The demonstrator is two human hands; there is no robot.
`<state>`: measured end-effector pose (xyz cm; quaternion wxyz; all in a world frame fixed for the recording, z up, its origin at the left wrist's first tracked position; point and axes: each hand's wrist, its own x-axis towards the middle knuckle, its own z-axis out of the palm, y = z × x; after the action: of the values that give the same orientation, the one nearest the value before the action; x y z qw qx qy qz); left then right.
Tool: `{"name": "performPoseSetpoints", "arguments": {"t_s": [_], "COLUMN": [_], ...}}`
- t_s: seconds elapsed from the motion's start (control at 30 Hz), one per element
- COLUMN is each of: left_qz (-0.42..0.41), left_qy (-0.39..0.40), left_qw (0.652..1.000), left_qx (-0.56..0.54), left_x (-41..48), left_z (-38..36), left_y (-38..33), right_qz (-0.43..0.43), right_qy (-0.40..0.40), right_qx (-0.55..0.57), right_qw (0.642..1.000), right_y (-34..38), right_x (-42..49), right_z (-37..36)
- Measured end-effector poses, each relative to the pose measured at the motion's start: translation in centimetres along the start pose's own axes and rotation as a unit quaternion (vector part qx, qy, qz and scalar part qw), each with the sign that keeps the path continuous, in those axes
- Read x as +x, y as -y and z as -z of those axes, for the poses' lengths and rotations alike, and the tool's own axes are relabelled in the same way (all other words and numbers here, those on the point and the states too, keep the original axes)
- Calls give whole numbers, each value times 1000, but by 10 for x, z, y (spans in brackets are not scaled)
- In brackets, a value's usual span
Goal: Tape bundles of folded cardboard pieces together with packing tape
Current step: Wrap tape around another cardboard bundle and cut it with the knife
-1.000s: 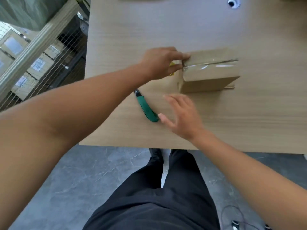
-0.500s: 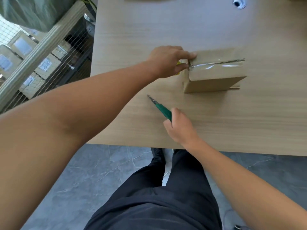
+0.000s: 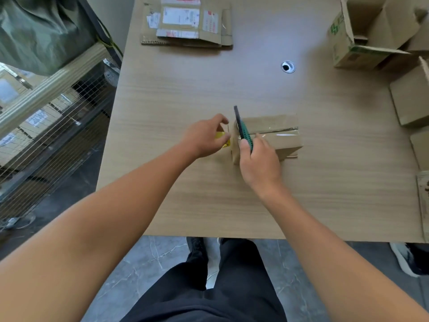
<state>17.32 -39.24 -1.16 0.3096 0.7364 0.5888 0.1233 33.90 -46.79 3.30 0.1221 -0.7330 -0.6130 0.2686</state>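
Note:
A brown cardboard bundle (image 3: 276, 131) wrapped with clear packing tape lies in the middle of the wooden table (image 3: 185, 94). My left hand (image 3: 205, 135) grips a tape roll with a yellow core (image 3: 221, 138) just left of the bundle, mostly hidden by the fingers. My right hand (image 3: 257, 159) grips a green utility knife (image 3: 243, 129), its dark blade pointing away from me at the bundle's left end, between roll and bundle.
A stack of flattened cardboard with labels (image 3: 185, 24) lies at the table's far edge. Open and folded boxes (image 3: 371, 33) crowd the right side. A cable hole (image 3: 288, 66) sits in the table. A wire cage (image 3: 51, 126) stands left. Another person's shoe (image 3: 408, 259) is at lower right.
My right hand picked the green knife up off the table and brought it to the bundle's left end. My left hand pulled the tape roll slightly away from the bundle.

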Motion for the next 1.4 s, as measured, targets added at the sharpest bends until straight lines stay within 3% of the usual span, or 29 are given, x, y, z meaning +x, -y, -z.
{"name": "performPoseSetpoints", "arguments": {"t_s": [0.1,0.17,0.3,0.37,0.5,0.8,0.9,0.97,1.03,1.1,1.2,1.3,1.4], "left_qz": [20,29,52,47,71,112,96,82,44,1,-75,-135,-150], "left_qy": [59,56,82,80,54,0,-39,-107,-169,-154,-72,-24,-2], "left_qw": [992,988,995,995,994,994,994,991,984,987,990,983,978], "left_qx": [-108,-140,-30,-30,-67,6,29,17,22,41,96,126,145], "left_x": [-12,-20,-22,-20,-20,-26,-33,-37,-33,-29,-15,1,8], "left_z": [-1,1,7,10,14,9,14,32,54,68,69,58,37], "left_y": [15,24,28,25,21,1,-4,2,13,22,23,14,8], "right_qz": [-9,1,9,6,-5,32,50,67,92,124,192,196,171], "right_qy": [71,103,138,135,160,142,155,178,195,215,157,12,-133], "right_qx": [-28,-55,-58,-58,-42,-108,-175,-220,-181,-114,-29,118,188], "right_qw": [997,993,989,989,986,984,971,957,959,962,968,974,958], "right_y": [-2,-6,-5,-2,2,1,-5,-17,-28,-32,-45,-58,-57], "right_x": [-6,-8,-5,-1,-1,-2,-1,-5,-6,-3,6,7,12], "right_z": [-3,-5,-1,3,7,1,-7,-9,-4,6,12,-1,-23]}}
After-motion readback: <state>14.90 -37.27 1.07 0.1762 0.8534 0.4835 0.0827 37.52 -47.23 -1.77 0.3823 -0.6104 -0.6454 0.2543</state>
